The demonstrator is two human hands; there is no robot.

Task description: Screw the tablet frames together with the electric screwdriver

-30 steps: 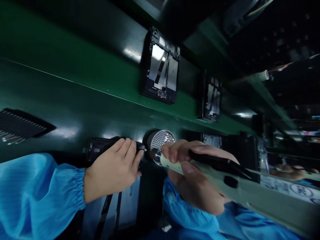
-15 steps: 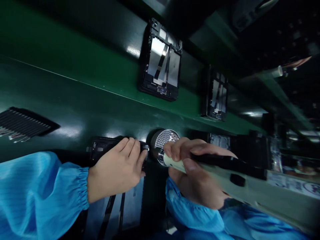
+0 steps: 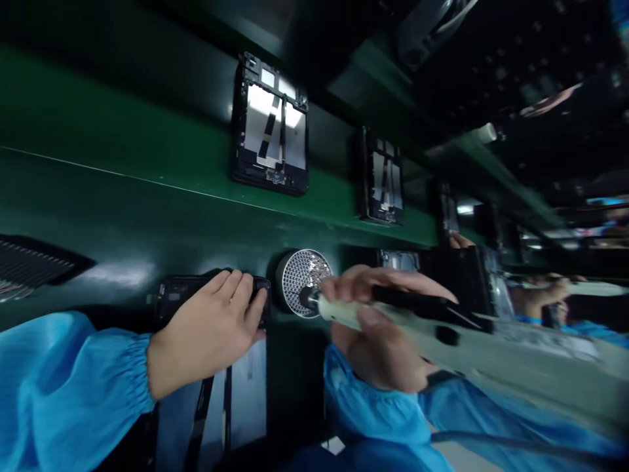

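My left hand [image 3: 209, 331] lies across the top end of an opened tablet [image 3: 248, 393], fingers bent over its black frame and holding it. Silvery panels and dark ribbon cables show below the hand. In my right hand [image 3: 378, 328] is a pale electric screwdriver [image 3: 472, 360] with a black lever, fingers wrapped round its front part. Its dark tip lies over a round metal screw dish [image 3: 299, 272], whose holed plate bears small shiny screws. Whether a screw is on the tip I cannot make out.
Opened tablets [image 3: 275, 131] [image 3: 386, 180] stand along the green ledge [image 3: 187, 177] behind the bench. A bundle of black strips with wire ends [image 3: 37, 262] lies at the left. Another person's hand [image 3: 545, 295] is at the far right, near a pale tool.
The view has swung right, so most things sit further left. The screwdriver tip has come over the dish's lower right part. My left hand stays on the tablet.
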